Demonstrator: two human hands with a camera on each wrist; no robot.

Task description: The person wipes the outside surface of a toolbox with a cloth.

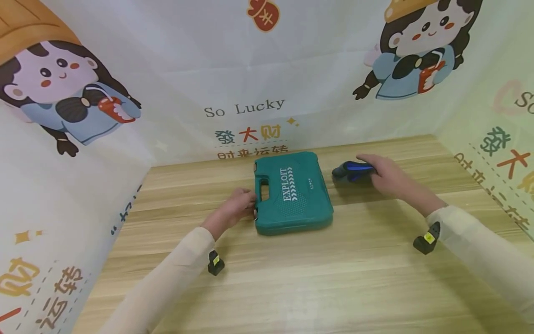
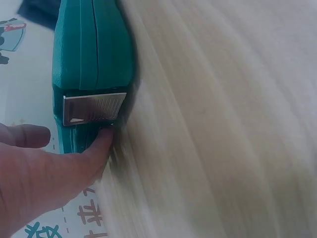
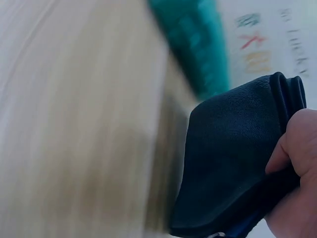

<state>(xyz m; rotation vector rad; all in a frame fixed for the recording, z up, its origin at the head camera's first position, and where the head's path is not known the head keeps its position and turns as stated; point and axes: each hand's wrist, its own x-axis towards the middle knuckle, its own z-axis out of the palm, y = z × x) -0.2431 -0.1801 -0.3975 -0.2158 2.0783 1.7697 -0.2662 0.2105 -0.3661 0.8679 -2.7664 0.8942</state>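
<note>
A teal toolbox [image 1: 292, 195], marked EXPLOIT in white, lies flat and closed on the wooden table. At its left side, my left hand [image 1: 239, 204] touches the handle edge beside a metal latch [image 2: 91, 109]. In the left wrist view one fingertip [image 2: 105, 136] meets the case just past that latch, while another digit is held apart from it. To the right of the toolbox, my right hand [image 1: 385, 176] grips a folded, dark leathery piece [image 3: 233, 153] with bright blue parts. Thumb and fingers pinch its folded end.
The light wooden table [image 1: 283, 287] meets a printed white cloth backdrop [image 1: 187, 74] close behind the toolbox. More of this cloth hangs at the left and right. A small black device [image 1: 426, 239] sits at the right wrist, and a similar black device [image 1: 215, 263] at the left.
</note>
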